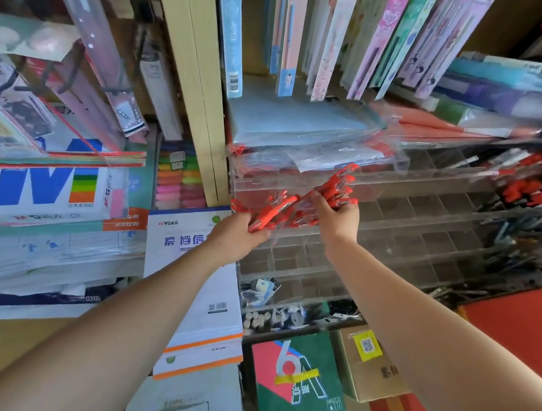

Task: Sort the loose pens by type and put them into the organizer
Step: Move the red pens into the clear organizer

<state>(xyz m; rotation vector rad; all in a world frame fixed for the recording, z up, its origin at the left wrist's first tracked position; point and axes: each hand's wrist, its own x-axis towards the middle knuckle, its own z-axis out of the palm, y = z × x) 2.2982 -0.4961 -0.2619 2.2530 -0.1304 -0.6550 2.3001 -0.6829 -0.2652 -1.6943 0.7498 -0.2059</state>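
head: l hand (236, 239), r hand (336, 219) grip red pens (274, 211); organizer (430, 207) blurry.

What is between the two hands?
In the head view, red pens fill the gap: the left hand grips one bunch, the right hand another, before the clear organizer.

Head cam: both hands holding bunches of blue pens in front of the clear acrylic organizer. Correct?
One detail is off: the pens are red, not blue. The head view shows the left hand and the right hand each holding a bunch of red pens in front of the clear acrylic organizer.
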